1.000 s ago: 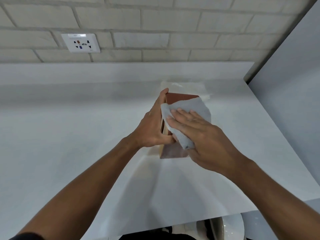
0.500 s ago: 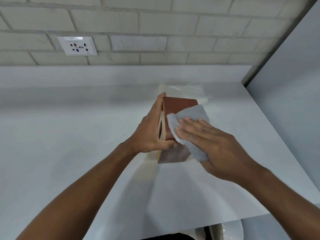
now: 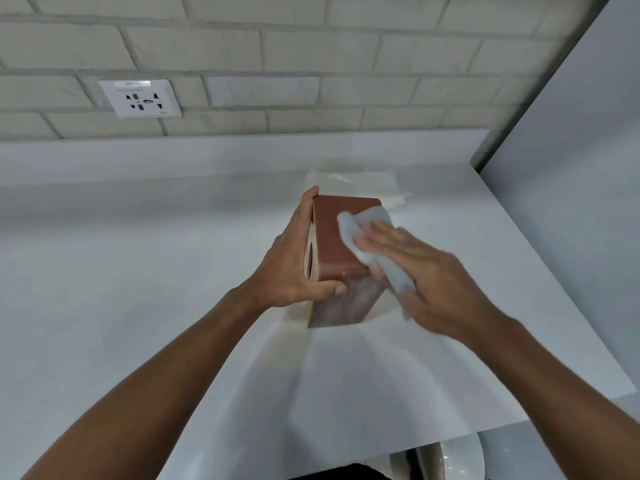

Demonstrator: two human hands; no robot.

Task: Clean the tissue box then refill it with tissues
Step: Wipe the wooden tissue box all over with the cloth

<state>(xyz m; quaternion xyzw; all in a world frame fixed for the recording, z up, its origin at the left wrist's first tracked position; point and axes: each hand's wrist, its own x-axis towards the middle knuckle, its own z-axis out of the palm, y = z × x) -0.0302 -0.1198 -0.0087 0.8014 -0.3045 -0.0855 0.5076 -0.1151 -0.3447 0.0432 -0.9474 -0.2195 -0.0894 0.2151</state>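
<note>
A reddish-brown tissue box (image 3: 334, 237) stands on its side on the white counter (image 3: 138, 271), its slotted face turned left. My left hand (image 3: 294, 268) grips that left face, fingers up along it and thumb across the near end. My right hand (image 3: 426, 271) presses a grey-white cloth (image 3: 367, 233) flat against the box's upward face and right edge, fingers straight; the cloth's tail hangs down past the palm. A clear plastic pack of tissues (image 3: 353, 183) lies on the counter just behind the box, partly hidden by it.
A brick wall with a white power socket (image 3: 140, 98) rises behind the counter. A grey panel (image 3: 571, 168) closes off the right side. The counter's front edge (image 3: 450, 441) runs near the bottom, with a round white object (image 3: 453, 462) below it.
My right hand has slid the cloth rightward and toward the far end, baring more of the brown face. The left hand keeps its grip on the box.
</note>
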